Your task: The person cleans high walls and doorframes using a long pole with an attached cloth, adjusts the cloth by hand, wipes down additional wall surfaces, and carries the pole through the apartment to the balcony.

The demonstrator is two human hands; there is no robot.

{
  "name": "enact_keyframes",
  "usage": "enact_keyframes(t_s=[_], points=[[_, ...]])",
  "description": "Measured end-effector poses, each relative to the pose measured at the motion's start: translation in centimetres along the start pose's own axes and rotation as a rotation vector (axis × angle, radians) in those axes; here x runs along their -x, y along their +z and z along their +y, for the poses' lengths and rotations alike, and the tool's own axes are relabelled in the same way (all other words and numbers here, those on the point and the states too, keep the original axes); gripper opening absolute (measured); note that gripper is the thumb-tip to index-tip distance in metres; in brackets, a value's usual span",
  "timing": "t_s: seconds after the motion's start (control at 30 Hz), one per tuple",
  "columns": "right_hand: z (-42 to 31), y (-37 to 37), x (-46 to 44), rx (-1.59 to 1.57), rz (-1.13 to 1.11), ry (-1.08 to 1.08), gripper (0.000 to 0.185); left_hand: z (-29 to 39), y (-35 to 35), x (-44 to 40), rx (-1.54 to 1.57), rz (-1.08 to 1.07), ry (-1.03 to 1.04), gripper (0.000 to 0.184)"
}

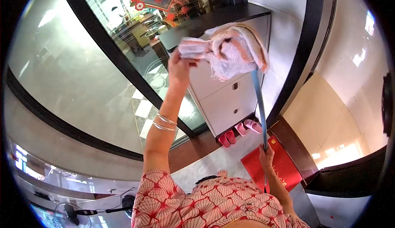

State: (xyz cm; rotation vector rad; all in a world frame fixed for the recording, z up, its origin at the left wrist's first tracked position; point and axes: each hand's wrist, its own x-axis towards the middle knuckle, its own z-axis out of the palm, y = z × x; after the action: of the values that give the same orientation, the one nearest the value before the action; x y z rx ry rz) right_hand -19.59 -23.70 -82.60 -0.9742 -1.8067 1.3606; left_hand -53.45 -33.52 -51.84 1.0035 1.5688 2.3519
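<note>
My left hand [180,67], raised with two silvery bangles on the wrist, pinches one end of a white and pinkish towel [236,57]. The towel is bunched over the upper end of a blue-grey pole [259,98], and its folds hide whatever head the pole has. Lower down on the right, my right hand [266,156] is wrapped around that pole, which stands nearly upright and leans slightly. The towel's held end looks a little blurred.
Behind the towel stands a white cabinet [222,104] with a dark top. Pink and red slippers [241,129] sit at its foot. A red mat [284,174] lies near my right arm. A glass door [103,63] with red decorations is at left; a fan [72,213] is lower left.
</note>
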Motion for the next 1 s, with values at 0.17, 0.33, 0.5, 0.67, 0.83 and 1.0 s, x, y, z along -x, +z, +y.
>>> enact_keyframes(t_s=[0.17,0.33,0.5,0.67,0.83,1.0], points=[[-0.5,0.7,0.4,0.025,-0.048,-0.029,0.016,5.9,3.5,-2.0,0.179,-0.123,0.147,0.044],[-0.1,1.5,0.1,0.020,-0.087,0.003,0.016,9.5,6.8,0.4,-0.188,-0.621,0.208,0.039],[0.4,2.0,0.2,-0.023,-0.101,-0.031,0.015,8.7,7.2,0.3,-0.357,-0.504,0.367,0.035],[0.2,1.3,0.3,-0.007,-0.095,0.018,0.016,8.2,6.2,-1.6,-0.129,-0.234,0.215,0.027],[0.7,0.3,0.5,0.053,-0.081,-0.006,0.015,9.0,5.0,-3.0,0.243,-0.314,0.248,0.033],[0.7,0.2,0.2,0.219,-0.131,-0.066,0.011,9.7,6.1,-0.8,-0.585,-0.732,0.547,0.041]])
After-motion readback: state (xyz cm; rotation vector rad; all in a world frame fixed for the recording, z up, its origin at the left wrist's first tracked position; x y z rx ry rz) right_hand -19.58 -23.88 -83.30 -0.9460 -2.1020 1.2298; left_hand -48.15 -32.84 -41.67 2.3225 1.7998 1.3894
